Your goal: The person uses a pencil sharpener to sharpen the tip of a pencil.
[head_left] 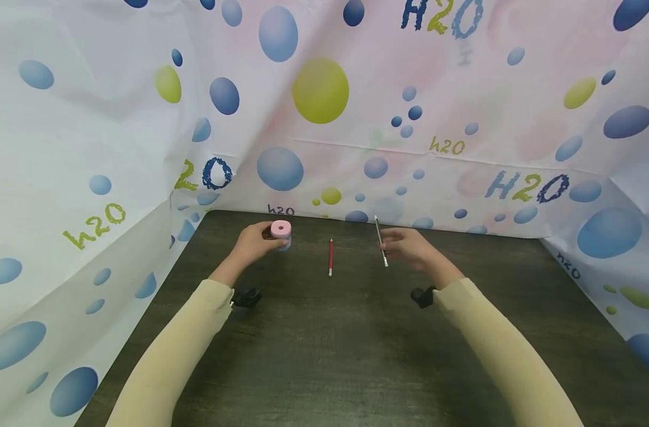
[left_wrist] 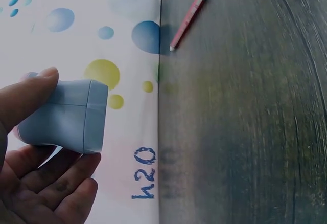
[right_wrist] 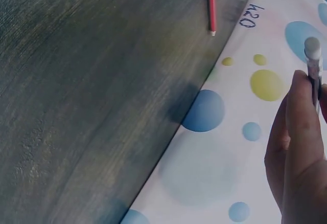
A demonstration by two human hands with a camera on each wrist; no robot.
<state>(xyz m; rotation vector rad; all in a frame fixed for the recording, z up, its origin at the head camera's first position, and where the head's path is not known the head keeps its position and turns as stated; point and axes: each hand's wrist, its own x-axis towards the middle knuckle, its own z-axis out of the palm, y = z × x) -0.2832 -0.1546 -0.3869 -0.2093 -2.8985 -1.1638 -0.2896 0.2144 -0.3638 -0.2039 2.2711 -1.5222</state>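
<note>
My left hand grips a small pencil sharpener with a pink top that has a round hole in it. Its pale blue body shows between thumb and fingers in the left wrist view. Between thumb and fingers, my right hand pinches a dark pencil with a white eraser end, held slanting above the table. In the right wrist view that eraser end points up toward the camera. A red pencil lies on the table between the two hands, apart from both.
The dark wooden table ends at a white sheet printed with coloured dots and lettering, which stands behind it and on both sides. Black wrist-camera mounts sit by the cuffs of the cream sleeves.
</note>
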